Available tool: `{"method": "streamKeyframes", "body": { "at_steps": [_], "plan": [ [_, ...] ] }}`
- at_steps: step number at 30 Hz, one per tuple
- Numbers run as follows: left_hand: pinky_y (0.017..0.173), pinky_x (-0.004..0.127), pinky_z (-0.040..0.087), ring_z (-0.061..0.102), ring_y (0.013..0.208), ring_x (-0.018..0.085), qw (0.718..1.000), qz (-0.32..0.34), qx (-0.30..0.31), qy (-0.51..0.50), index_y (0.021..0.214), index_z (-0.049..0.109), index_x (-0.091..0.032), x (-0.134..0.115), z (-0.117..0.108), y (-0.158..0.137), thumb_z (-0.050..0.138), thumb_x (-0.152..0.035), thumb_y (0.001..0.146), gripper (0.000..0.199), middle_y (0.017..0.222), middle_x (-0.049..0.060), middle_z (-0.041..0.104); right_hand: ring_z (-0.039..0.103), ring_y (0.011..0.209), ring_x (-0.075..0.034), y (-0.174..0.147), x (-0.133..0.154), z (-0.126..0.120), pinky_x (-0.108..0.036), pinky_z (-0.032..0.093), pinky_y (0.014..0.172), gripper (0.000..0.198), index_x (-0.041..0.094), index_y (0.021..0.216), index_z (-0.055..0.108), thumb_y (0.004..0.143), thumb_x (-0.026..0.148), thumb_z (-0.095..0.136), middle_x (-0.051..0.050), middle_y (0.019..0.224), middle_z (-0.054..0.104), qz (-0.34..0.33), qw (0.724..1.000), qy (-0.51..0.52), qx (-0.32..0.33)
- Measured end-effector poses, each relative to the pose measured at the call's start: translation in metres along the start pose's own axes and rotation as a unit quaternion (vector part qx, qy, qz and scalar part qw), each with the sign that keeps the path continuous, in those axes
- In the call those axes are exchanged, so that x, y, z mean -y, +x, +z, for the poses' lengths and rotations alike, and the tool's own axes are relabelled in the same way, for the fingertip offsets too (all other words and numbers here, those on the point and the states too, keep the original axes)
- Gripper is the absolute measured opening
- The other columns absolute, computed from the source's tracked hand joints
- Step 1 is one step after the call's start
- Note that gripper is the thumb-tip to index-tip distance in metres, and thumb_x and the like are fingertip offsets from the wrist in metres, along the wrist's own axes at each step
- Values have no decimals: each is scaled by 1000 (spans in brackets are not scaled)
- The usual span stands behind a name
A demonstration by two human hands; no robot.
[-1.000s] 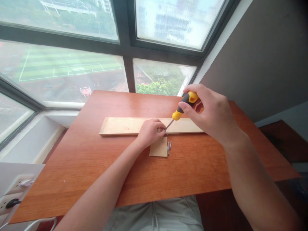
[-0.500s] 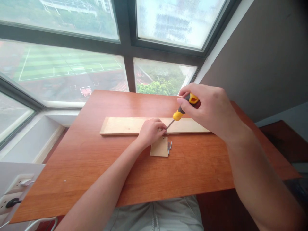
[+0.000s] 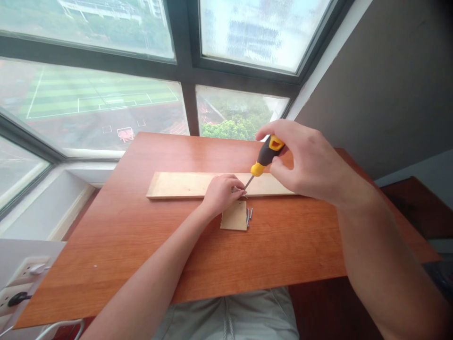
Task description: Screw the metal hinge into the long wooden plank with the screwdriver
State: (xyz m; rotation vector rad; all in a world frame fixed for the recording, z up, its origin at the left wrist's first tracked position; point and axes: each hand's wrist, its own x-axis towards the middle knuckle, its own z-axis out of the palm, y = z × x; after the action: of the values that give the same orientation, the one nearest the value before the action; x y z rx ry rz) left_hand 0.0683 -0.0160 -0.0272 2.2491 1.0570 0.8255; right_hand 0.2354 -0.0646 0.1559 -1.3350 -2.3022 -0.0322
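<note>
Head view: A reddish-brown wooden tabletop (image 3: 141,245) is seen from above, set against a large window (image 3: 106,94) that overlooks a sports field.

A long pale wooden plank (image 3: 177,184) lies flat across the far middle of the tabletop. A small square wooden block (image 3: 234,221) lies just in front of it, touching or nearly touching its near edge. A few small metal screws (image 3: 249,215) are scattered on the tabletop just beside the block's right edge.

The left hand (image 3: 221,193) is rested where the block meets the plank, its fingers (image 3: 236,187) curled and pinched together around something small at the screwdriver tip; what is pinched is too small to be made out.

A screwdriver (image 3: 264,159) with a yellow and black handle is gripped by the right hand (image 3: 311,163), the fingers closed firmly around the handle. The tool is tilted, handle up and to the right, with its metal shaft angled down and left so the tip is met by the left fingertips.

At the lower left, a white wall socket (image 3: 21,283) with a dark plug is seen. Grey clothing (image 3: 230,314) is visible below the near edge of the tabletop.
</note>
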Motion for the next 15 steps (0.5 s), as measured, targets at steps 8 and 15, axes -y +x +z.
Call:
{"method": "streamKeyframes", "body": {
  "at_steps": [8, 15],
  "plan": [
    [65, 26, 44, 59, 70, 14, 1000, 1, -6, -3, 78, 74, -21, -2, 0, 0, 71, -26, 79, 6, 85, 2, 70, 61, 77, -21, 3, -2, 3, -35, 45, 68, 15, 24, 97, 61, 82, 22, 56, -4, 91, 68, 25, 998, -53, -29],
    [67, 26, 44, 59, 72, 14, 1000, 6, -8, -8, 77, 73, -21, -3, 0, 0, 70, -24, 80, 5, 85, 2, 69, 63, 83, -24, 3, -3, 5, -39, 47, 73, 23, 23, 104, 60, 83, 30, 58, -5, 98, 68, 36, 997, -63, -28]
  ]
}}
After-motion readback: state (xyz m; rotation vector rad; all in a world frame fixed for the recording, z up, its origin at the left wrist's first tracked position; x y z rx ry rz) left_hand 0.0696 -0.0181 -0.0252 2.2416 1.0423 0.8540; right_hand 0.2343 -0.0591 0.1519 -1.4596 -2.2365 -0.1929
